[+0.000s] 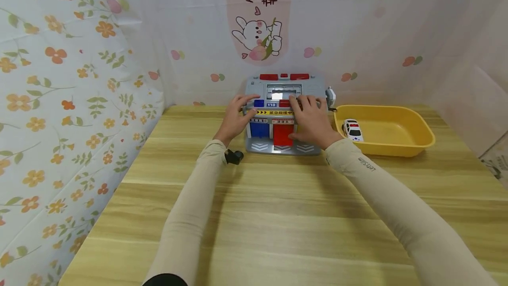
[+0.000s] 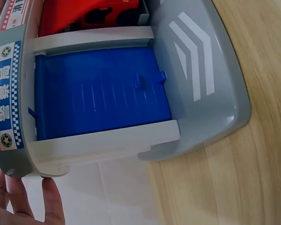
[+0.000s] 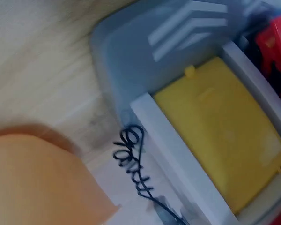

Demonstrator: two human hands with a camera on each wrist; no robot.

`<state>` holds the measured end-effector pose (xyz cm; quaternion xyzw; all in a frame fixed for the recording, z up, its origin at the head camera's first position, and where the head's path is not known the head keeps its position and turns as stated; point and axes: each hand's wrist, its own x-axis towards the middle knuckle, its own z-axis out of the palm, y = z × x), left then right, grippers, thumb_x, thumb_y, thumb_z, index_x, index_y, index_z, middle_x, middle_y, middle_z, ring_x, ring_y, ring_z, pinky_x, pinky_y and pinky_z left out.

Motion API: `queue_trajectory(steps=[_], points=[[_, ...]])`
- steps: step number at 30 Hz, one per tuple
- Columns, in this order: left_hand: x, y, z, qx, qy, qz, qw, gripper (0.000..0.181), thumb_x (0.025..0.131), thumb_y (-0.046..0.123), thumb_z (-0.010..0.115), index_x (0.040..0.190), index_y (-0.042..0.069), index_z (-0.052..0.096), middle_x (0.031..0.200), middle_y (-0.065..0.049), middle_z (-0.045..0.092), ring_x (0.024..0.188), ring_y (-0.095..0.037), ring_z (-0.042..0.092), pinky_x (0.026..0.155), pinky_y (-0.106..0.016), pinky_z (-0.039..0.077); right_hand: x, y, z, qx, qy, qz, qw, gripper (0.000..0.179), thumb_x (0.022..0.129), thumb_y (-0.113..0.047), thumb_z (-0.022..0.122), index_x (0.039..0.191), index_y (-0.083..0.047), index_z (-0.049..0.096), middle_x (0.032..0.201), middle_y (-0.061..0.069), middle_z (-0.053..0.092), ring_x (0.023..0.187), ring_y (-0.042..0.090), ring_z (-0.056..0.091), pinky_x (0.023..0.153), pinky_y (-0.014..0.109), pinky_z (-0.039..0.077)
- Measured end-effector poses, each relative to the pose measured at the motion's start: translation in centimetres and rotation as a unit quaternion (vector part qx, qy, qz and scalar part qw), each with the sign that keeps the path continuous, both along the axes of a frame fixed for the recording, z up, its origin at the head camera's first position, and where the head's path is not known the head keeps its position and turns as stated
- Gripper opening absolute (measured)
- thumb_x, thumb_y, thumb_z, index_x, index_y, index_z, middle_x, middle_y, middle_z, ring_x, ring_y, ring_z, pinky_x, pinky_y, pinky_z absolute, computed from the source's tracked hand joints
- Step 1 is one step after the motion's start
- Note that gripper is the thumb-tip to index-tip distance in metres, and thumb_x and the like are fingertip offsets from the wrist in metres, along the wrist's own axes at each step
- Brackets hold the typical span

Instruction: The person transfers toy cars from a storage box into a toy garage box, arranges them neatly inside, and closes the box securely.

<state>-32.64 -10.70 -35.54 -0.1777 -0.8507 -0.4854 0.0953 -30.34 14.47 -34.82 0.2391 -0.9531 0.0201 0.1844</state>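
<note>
A grey toy garage [image 1: 254,84] stands at the back of the table. Its blue door [image 2: 103,93] and yellow door [image 3: 220,131] are down, while the red door [image 1: 282,135] between them is swung outward. Under that flap shows part of a red toy vehicle [image 2: 114,14]. My left hand [image 1: 234,120] is at the garage's left corner, its index finger close to the blue button [image 1: 259,103] and other fingertips touching the side. My right hand [image 1: 315,120] rests over the right front, fingers spread at the red button [image 1: 284,103], thumb beside the red door.
Right of the garage is a yellow tub [image 1: 397,148] with a white toy car [image 1: 352,130] in its left end. A black coiled cord [image 3: 133,159] hangs at the garage's right side, by a small grey piece [image 1: 330,96]. A patterned cloth [image 1: 190,34] hangs behind.
</note>
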Motion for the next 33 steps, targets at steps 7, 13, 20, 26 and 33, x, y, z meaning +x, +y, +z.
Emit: queue_trajectory(steps=[7,13,20,26,33], points=[[0.2,0.0,-0.1,0.009,-0.017,0.003,0.9998,0.039,0.099,0.017,0.06,0.138,0.026,0.059,0.138,-0.011,0.05,0.133,-0.029,0.046,0.113,-0.049,0.04,-0.3,-0.6,-1.6,0.002,0.084,-0.021,0.9962,0.107,0.066,-0.043,0.092,0.149,-0.005,0.037,0.138,0.022,0.051,0.128,0.039,0.045,0.105,0.057,0.034],[0.2,0.1,-0.1,0.006,-0.016,-0.016,0.9997,0.036,0.099,0.017,0.059,0.135,0.023,0.06,0.142,-0.01,0.05,0.134,-0.028,0.046,0.113,-0.049,0.039,-0.3,-0.6,-2.1,-0.009,0.089,-0.037,0.9953,0.104,0.068,-0.041,0.091,0.149,-0.006,0.037,0.138,0.022,0.051,0.128,0.038,0.046,0.105,0.056,0.034],[-0.2,-0.2,0.3,-0.005,-0.018,-0.036,0.9992,0.037,0.1,0.021,0.058,0.137,0.023,0.061,0.149,-0.002,0.054,0.139,-0.024,0.038,0.116,-0.05,0.034,-0.9,-0.9,-1.8,-0.02,0.099,-0.048,0.9937,0.1,0.069,-0.04,0.089,0.147,-0.005,0.037,0.136,0.021,0.052,0.126,0.037,0.047,0.106,0.059,0.032],[-0.2,-0.3,0.6,-0.018,-0.022,-0.033,0.999,0.037,0.101,0.026,0.058,0.138,0.027,0.06,0.151,0.002,0.053,0.136,-0.023,0.036,0.113,-0.05,0.033,-1.3,-0.9,-1.9,-0.012,0.131,-0.054,0.9898,0.097,0.069,-0.041,0.089,0.144,-0.005,0.039,0.131,0.021,0.054,0.123,0.037,0.05,0.105,0.058,0.032],[-0.3,-0.6,0.5,-0.029,-0.019,-0.039,0.9986,0.038,0.1,0.025,0.059,0.138,0.024,0.06,0.15,-0.001,0.054,0.137,-0.025,0.038,0.114,-0.049,0.031,-1.4,-1.2,-2.3,-0.012,0.145,-0.06,0.9874,0.096,0.069,-0.041,0.09,0.143,-0.006,0.041,0.129,0.02,0.056,0.12,0.036,0.051,0.103,0.057,0.032]])
